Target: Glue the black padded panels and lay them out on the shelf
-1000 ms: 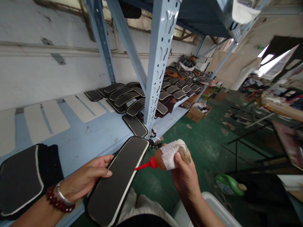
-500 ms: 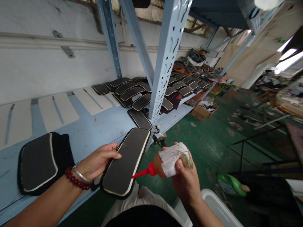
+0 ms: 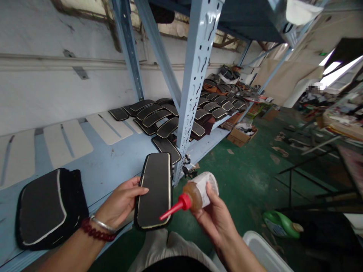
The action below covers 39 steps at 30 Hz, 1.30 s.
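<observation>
Beside the blue shelf's edge [image 3: 119, 166], left hand [image 3: 120, 202] clamped on a stiff, light black padded panel [image 3: 154, 185] by its long edge, right hand [image 3: 212, 217] wrapped round a squeezable red-nozzled glue bottle [image 3: 195, 194], likely slippery.

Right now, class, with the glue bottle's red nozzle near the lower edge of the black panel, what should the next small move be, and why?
Probably bring the nozzle tip onto the pale rim of the black panel. The right hand holds the glue bottle with its red nozzle pointing at the panel's lower right corner, and whether it touches cannot be told; the left hand grips the panel's left edge, bare face up.
</observation>
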{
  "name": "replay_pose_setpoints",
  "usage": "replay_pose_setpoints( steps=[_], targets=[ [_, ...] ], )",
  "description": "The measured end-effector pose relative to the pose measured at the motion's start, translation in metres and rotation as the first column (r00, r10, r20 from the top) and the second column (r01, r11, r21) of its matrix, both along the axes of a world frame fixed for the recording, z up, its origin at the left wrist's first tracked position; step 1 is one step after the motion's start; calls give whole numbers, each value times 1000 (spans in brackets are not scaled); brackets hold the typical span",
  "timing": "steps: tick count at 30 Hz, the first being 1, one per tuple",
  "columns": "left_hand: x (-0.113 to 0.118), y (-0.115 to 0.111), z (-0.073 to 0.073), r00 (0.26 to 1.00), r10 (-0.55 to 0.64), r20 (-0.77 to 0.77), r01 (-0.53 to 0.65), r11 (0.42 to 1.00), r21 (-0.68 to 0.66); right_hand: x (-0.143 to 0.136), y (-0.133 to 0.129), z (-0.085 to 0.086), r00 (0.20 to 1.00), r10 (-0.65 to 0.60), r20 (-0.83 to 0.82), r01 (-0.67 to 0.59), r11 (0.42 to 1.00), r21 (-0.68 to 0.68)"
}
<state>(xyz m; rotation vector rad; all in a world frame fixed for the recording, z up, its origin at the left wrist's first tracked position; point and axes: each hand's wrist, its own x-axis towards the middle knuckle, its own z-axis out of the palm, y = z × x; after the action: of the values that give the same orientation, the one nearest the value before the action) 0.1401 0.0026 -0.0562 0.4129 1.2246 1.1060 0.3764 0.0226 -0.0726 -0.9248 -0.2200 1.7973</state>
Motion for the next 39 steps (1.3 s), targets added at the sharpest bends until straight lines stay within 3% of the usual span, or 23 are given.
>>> replay_pose_setpoints(
  steps=[3,6,9,12,16,18,25,27,29,31,33,35,39],
  targets=[
    [15,-7,1,994,-106,5,105,994,36,-2,29,4,992,-123,16,120,984,133],
    [27,-13,2,986,-165,0,165,985,56,-2,52,6,969,-228,99,178,913,366],
    [32,-13,1,981,-194,10,193,979,64,-3,58,3,938,-313,150,201,842,500],
    [30,-9,-1,985,-172,-2,172,983,67,-4,49,0,944,-274,183,124,811,572],
    [22,-4,-3,987,-161,-11,162,985,53,1,36,4,975,-58,213,-79,810,581],
    [19,-3,-2,985,-174,-5,174,983,54,7,37,9,974,-18,227,-122,801,586],
    [15,-3,2,984,-173,32,171,983,61,14,52,12,953,-207,222,-9,711,703],
    [15,-1,0,988,-151,27,149,987,58,10,49,7,962,-164,220,-26,744,668],
    [12,2,-4,992,-125,30,123,990,67,4,45,1,979,-60,193,-58,830,555],
    [5,8,-11,996,-79,36,76,995,67,0,44,-3,994,41,98,-72,938,338],
    [-9,17,-21,998,46,40,-47,998,29,1,49,-8,999,29,-39,-25,996,85],
    [-30,33,-33,974,226,10,-225,974,-29,8,57,-12,987,-98,-130,88,993,-84],
    [-90,89,-56,880,462,-113,-471,878,-79,28,70,-21,949,-280,-148,250,949,-191]
  ],
)
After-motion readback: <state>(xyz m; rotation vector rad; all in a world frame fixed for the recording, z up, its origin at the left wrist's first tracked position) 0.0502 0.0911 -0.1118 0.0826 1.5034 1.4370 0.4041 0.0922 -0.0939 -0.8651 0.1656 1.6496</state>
